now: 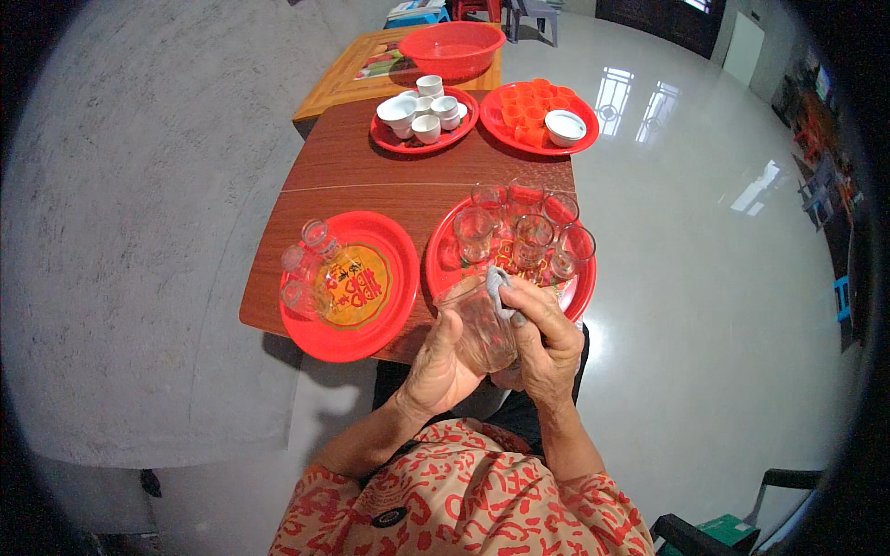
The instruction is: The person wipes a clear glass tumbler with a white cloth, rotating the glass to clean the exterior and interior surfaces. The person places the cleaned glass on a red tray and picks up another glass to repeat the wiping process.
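Note:
My left hand (pixel 438 368) holds a clear drinking glass (pixel 476 337) from the left and below, its mouth tilted up and away from me. My right hand (pixel 549 340) pinches a grey cloth (pixel 498 292) over the glass's rim. Just beyond, several upright clear glasses (pixel 534 240) stand on a round red tray (pixel 438 278) with a printed pattern. To its left, a second red tray (pixel 379 333) with a yellow printed centre carries several small clear glasses (pixel 299 295) at its left side.
White cups and bowls (pixel 425 128) sit on a red tray (pixel 469 104) farther back. Beside it another red tray (pixel 589 132) holds orange cups (pixel 535 115) and a white bowl (pixel 565 128). A red basin (pixel 452 52) is behind. A rough grey wall (pixel 139 243) lies left of the table.

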{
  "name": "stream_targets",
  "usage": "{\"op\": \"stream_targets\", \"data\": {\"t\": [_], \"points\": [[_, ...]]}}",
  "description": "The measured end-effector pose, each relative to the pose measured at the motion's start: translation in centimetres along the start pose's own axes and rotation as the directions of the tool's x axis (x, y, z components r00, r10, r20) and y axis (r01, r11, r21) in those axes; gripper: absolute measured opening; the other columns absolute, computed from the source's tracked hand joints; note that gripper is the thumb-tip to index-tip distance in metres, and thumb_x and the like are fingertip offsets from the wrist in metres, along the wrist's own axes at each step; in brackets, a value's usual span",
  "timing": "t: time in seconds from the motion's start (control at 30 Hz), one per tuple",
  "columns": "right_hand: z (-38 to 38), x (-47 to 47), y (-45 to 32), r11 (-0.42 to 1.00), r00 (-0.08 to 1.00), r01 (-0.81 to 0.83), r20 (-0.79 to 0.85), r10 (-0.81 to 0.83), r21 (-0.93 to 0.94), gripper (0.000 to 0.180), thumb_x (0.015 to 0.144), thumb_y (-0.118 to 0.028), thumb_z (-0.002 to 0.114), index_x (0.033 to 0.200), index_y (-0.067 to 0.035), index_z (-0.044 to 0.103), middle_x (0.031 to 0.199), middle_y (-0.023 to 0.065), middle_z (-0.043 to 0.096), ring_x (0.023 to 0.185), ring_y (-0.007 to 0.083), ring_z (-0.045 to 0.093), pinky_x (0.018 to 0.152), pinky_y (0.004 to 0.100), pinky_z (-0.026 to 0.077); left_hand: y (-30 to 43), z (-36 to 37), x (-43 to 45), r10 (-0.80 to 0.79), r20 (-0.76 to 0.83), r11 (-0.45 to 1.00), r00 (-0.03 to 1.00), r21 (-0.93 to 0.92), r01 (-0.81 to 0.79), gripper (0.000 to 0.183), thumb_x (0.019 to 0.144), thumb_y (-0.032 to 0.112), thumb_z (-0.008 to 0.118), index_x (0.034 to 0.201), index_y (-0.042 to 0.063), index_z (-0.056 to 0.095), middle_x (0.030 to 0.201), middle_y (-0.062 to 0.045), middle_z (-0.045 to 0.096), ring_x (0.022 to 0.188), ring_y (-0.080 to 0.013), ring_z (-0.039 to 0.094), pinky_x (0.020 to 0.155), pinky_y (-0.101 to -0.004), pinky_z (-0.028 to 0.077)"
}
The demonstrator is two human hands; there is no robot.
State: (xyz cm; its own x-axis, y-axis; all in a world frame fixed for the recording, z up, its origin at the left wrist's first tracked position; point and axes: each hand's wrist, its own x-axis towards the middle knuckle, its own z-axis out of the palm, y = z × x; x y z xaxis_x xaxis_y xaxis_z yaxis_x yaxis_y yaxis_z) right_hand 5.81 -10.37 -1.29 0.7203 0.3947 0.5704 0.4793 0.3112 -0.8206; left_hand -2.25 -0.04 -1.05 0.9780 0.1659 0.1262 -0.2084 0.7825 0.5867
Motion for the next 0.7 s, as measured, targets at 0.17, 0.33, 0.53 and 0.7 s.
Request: {"op": "stream_targets", "data": {"t": [0.17,0.33,0.53,0.7], "points": [[0.0,-0.4,-0.2,0.931,0.964,0.265,0.095,-0.248,-0.250,0.036,0.068,0.001,0.064,0.103,-0.006,0.069,0.109,0.0087,0.065,0.083,0.0220,0.056,0.077,0.0309,0.043,-0.3,-0.7,-0.2,0.063,-0.093,0.998,0.994,-0.025,-0.065,0.063,0.090,0.043,0.055,0.138,0.011,0.030,0.130,-0.006,0.047,0.119,-0.0189,0.047,0.101,-0.0371,0.039],[0.6,-0.8,-1.0,0.752,0.865,0.500,0.210,-0.455,-0.430,0.033,0.065,-0.010,0.070,0.098,-0.009,0.071,0.110,0.0031,0.065,0.074,0.0159,0.053,0.066,0.0262,0.042,-0.6,-2.1,-0.8,0.053,-0.153,0.995,0.987,-0.077,-0.065,0.063,0.089,0.039,0.059,0.137,0.012,0.029,0.123,-0.005,0.049,0.111,-0.0157,0.050,0.096,-0.0321,0.043],[0.9,-0.6,-0.9,0.848,0.925,0.376,0.098,-0.367,-0.375,0.034,0.066,-0.005,0.070,0.099,-0.009,0.070,0.110,0.0073,0.065,0.077,0.0199,0.055,0.071,0.0294,0.044,-0.5,-1.4,-0.8,0.020,-0.154,0.991,0.988,-0.124,-0.040,0.060,0.090,0.036,0.059,0.136,0.014,0.029,0.124,-0.007,0.048,0.113,-0.0179,0.050,0.098,-0.0352,0.042],[1.0,-0.4,-0.5,0.966,0.985,0.170,-0.003,-0.174,-0.194,0.035,0.073,0.006,0.062,0.106,-0.004,0.067,0.109,0.0150,0.064,0.089,0.0252,0.060,0.079,0.0339,0.045,-0.3,-1.4,-0.3,0.076,-0.042,0.994,0.996,-0.073,-0.079,0.058,0.090,0.036,0.057,0.136,0.015,0.028,0.132,-0.009,0.045,0.123,-0.0220,0.044,0.102,-0.0409,0.038]]}}
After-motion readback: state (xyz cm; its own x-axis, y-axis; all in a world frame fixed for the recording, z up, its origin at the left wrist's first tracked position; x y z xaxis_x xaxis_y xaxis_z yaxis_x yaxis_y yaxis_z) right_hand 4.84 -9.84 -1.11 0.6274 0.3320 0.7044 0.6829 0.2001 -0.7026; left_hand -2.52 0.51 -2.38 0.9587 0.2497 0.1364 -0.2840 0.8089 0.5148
